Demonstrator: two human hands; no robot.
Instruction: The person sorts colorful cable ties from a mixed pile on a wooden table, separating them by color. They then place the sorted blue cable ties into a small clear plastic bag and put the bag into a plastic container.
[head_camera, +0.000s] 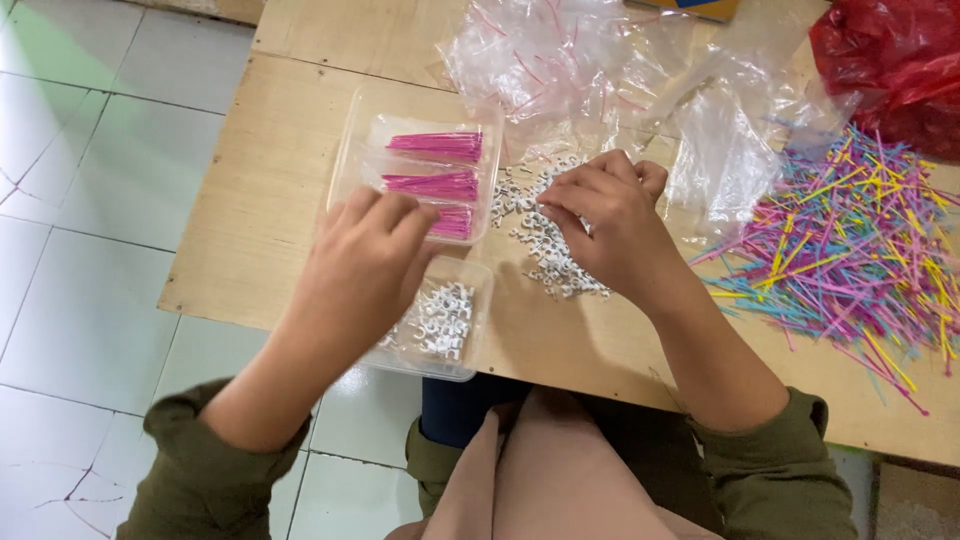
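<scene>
Olive sleeves (215, 465) frame both forearms over the wooden table (265, 200). Left hand (365, 265) hovers with curled fingers above a clear plastic tray (355, 130) holding pink cable-tie bundles (435, 185) and white clips; whether it grips anything is unclear. Right hand (605, 220) pinches at loose white clips (545, 250) beside the tray. Colourful ties (850, 245) lie further right.

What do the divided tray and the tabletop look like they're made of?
The clear divided tray looks like thin glossy plastic: the pink bundles show through its walls. The pale tan tabletop looks like matte plywood or fibreboard, with faint grain and raw edges.
</scene>
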